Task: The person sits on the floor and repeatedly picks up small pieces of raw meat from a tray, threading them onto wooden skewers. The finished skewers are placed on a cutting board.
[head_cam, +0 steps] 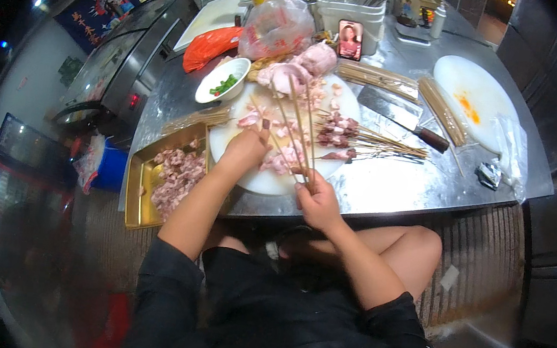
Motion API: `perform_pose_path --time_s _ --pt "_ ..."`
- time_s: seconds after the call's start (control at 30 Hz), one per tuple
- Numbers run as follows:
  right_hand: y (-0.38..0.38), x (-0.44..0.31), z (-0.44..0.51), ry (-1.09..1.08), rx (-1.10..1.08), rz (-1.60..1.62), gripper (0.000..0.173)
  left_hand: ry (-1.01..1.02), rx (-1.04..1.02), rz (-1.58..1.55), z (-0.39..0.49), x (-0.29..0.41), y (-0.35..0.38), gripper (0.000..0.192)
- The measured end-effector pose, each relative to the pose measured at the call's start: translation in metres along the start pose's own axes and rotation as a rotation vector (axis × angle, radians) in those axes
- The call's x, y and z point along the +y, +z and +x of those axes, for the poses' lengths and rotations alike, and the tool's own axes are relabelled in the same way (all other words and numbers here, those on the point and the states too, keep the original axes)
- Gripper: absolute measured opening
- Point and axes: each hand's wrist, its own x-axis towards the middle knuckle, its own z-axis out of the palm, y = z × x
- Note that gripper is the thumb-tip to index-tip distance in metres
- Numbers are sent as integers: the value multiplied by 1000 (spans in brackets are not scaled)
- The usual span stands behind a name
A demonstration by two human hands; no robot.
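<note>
My right hand [320, 203] grips several thin bamboo skewers [298, 120], which fan upward over the round white cutting board [277, 188]. At their lower ends, by my fingers, a little meat seems to show. My left hand [248, 149] is over the board's left part, fingers bent down near pale fatty meat pieces [251, 117]. A small dark-red spot shows at its fingertips; whether it is held meat is unclear. More pale pieces [284, 158] lie between my hands. Loaded meat skewers [339, 131] rest at the board's right side, their sticks pointing right.
Left of the board stands a gold metal tray [142, 185] of diced meat. A cleaver [392, 109], packs of skewers [377, 78] and a second white board [485, 99] lie right. Behind are large meat pieces [297, 71], a white bowl [232, 80] and a phone [349, 40].
</note>
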Motion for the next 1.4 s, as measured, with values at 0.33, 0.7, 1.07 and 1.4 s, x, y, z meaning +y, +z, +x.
perform_pose_path --time_s 0.33,0.7,1.07,1.4 --pt "0 2 0 2 1 41 31 -280 83 -761 12 -10 3 9" --pt "4 -6 2 32 -82 -158 32 -336 326 -2196 12 -30 -31 33" --pt "6 -7 3 24 -91 -200 31 -159 241 -2273 19 -39 -15 36" --pt "5 -4 3 7 -61 -202 32 -106 191 -2291 16 -33 -8 34"
